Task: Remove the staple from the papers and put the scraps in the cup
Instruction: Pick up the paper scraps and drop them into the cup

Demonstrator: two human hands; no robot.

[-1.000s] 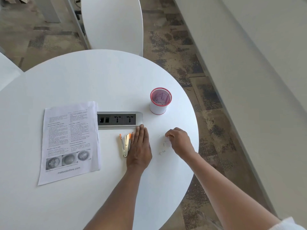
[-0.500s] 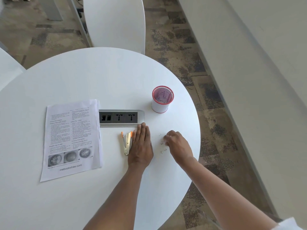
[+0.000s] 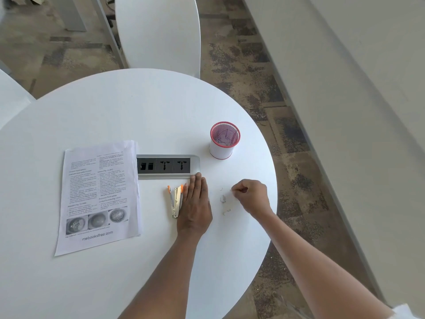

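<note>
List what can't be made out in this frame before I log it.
- Right hand, head view: curled fingertips hide whether they pinch a scrap.
- Scraps on the table: too small to tell staple from paper.
- Cup: contents blurred behind the mesh.
- Papers: body text too small to read; whether a staple remains cannot be told.
- Left hand: flat, beside the staple remover; contact unclear.

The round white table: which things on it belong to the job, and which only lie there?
For the job: stapled printed papers; orange-tipped metal staple remover; small scraps; red-rimmed mesh cup.

Lying about: grey socket strip; white chair.
</note>
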